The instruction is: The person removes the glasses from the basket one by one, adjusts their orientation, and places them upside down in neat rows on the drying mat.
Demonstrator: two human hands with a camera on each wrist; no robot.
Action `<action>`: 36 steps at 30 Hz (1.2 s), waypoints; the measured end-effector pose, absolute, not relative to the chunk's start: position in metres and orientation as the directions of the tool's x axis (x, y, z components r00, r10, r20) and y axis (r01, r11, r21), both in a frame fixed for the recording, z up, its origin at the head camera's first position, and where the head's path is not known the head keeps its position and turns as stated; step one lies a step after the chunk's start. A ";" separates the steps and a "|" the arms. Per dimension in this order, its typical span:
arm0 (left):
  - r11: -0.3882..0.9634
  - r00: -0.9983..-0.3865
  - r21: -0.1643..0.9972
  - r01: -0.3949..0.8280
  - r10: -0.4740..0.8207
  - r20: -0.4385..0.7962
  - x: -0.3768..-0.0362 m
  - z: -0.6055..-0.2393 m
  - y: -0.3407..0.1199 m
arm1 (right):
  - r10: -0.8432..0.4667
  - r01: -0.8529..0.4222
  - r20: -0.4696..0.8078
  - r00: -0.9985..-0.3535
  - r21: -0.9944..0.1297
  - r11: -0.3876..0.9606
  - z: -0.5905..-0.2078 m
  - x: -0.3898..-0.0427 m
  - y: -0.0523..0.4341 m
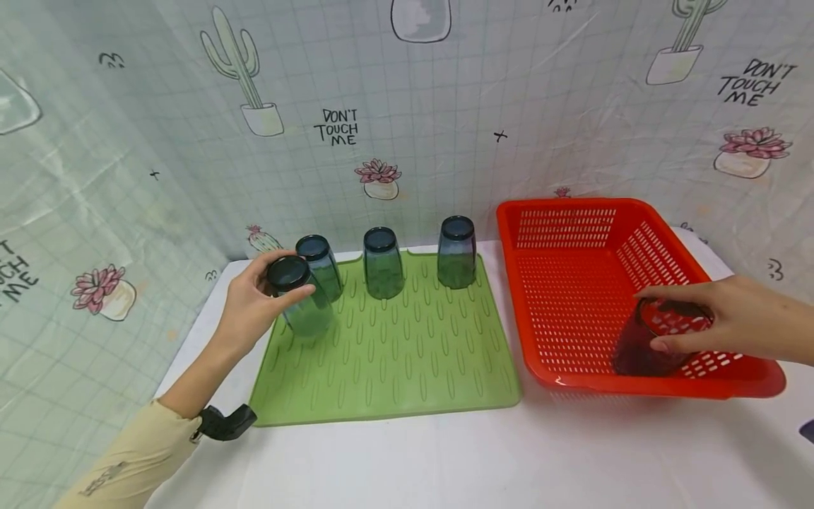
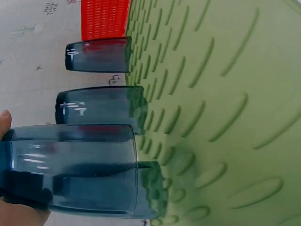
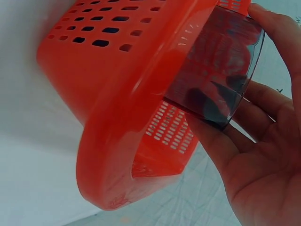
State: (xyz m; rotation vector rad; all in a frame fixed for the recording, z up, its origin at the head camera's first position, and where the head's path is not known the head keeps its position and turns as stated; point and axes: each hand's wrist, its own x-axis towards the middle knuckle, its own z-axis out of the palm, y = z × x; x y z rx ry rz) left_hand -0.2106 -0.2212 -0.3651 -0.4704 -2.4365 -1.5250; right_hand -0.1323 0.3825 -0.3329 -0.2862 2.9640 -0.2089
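Your left hand (image 1: 254,300) curls round an upturned blue glass (image 1: 299,297), thumb and fingers wrapped on its sides near the base, which faces up. The left wrist view shows the glass's mouth (image 2: 141,188) at the ribbed surface of the green drying mat (image 1: 394,353); whether the rim is fully seated or a shade above it cannot be told. The glass sits at the mat's back left, just in front of the first of three more blue glasses (image 1: 381,261), all mouth-down in a row along the mat's far edge.

Your right hand (image 1: 718,318) is inside the red perforated basket (image 1: 572,233), fingers closed over the rim of a dark tinted glass (image 1: 649,346) that stands upright near the basket's front wall, just beside the mat on the white table (image 1: 407,459). The right wrist view shows the palm (image 3: 263,179) cupping that glass (image 3: 216,70) against the basket's rim.

By the look of it, you are midway: one glass being set down inverted, the last one in the basket already gripped. The next move calls for letting go with the left only once the rim rests flat, then lifting the basket glass clear of the wall before turning it over.
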 end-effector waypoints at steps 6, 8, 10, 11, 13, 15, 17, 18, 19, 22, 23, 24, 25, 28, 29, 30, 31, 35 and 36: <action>0.442 -0.943 0.834 0.331 0.119 0.311 -0.216 -0.384 -0.225 | -0.203 -0.187 -0.119 -0.972 -0.134 0.973 -0.332 -0.134 0.382; 0.449 -0.946 0.834 0.321 0.118 0.301 -0.219 -0.391 -0.227 | -0.197 -0.181 -0.123 -0.973 -0.130 0.975 -0.331 -0.133 0.382; 0.460 -0.950 0.832 0.310 0.114 0.291 -0.221 -0.396 -0.229 | -0.191 -0.172 -0.133 -0.973 -0.138 0.975 -0.331 -0.133 0.382; 0.467 -0.952 0.830 0.304 0.113 0.285 -0.222 -0.398 -0.230 | -0.189 -0.170 -0.137 -0.972 -0.141 0.975 -0.331 -0.133 0.382; 0.468 -0.955 0.834 0.293 0.109 0.274 -0.223 -0.400 -0.230 | -0.188 -0.167 -0.142 -0.972 -0.147 0.975 -0.331 -0.133 0.382; 0.469 -0.957 0.835 0.288 0.111 0.267 -0.224 -0.400 -0.230 | -0.186 -0.167 -0.138 -0.973 -0.140 0.976 -0.331 -0.133 0.383; 0.468 -0.957 0.836 0.288 0.116 0.265 -0.225 -0.401 -0.228 | -0.182 -0.164 -0.133 -0.974 -0.129 0.978 -0.330 -0.132 0.383; 0.472 -0.956 0.832 0.293 0.118 0.270 -0.226 -0.401 -0.228 | -0.182 -0.166 -0.129 -0.975 -0.124 0.978 -0.330 -0.132 0.383; 0.474 -0.955 0.829 0.296 0.118 0.274 -0.226 -0.401 -0.227 | -0.182 -0.168 -0.124 -0.975 -0.121 0.978 -0.330 -0.131 0.383; 0.488 -0.953 0.819 0.301 0.120 0.279 -0.226 -0.402 -0.227 | -0.192 -0.177 -0.113 -0.975 -0.126 0.976 -0.330 -0.130 0.383; 0.495 -0.953 0.816 0.300 0.123 0.276 -0.225 -0.402 -0.227 | -0.193 -0.178 -0.114 -0.975 -0.130 0.975 -0.330 -0.130 0.383; 0.503 -0.954 0.811 0.298 0.128 0.271 -0.225 -0.402 -0.227 | -0.197 -0.182 -0.111 -0.974 -0.133 0.974 -0.331 -0.129 0.383; 0.510 -0.956 0.809 0.293 0.131 0.263 -0.225 -0.402 -0.227 | -0.197 -0.182 -0.112 -0.974 -0.136 0.974 -0.331 -0.129 0.382; 0.523 -0.960 0.805 0.280 0.144 0.240 -0.223 -0.402 -0.230 | -0.195 -0.177 -0.123 -0.973 -0.142 0.974 -0.332 -0.129 0.381; 0.525 -0.961 0.804 0.277 0.145 0.236 -0.223 -0.402 -0.231 | -0.195 -0.176 -0.124 -0.973 -0.143 0.974 -0.332 -0.129 0.381; 0.523 -0.960 0.805 0.279 0.149 0.236 -0.223 -0.402 -0.232 | -0.201 -0.184 -0.119 -0.972 -0.142 0.973 -0.333 -0.129 0.380; 0.515 -0.958 0.808 0.285 0.153 0.241 -0.222 -0.402 -0.233 | -0.201 -0.184 -0.119 -0.972 -0.139 0.973 -0.333 -0.130 0.380; 0.476 -0.940 0.811 0.340 0.181 0.288 -0.219 -0.398 -0.238 | -0.203 -0.189 -0.111 -0.973 -0.129 0.973 -0.334 -0.130 0.380; 0.468 -0.933 0.807 0.360 0.189 0.307 -0.217 -0.396 -0.239 | -0.201 -0.186 -0.114 -0.973 -0.132 0.974 -0.334 -0.130 0.381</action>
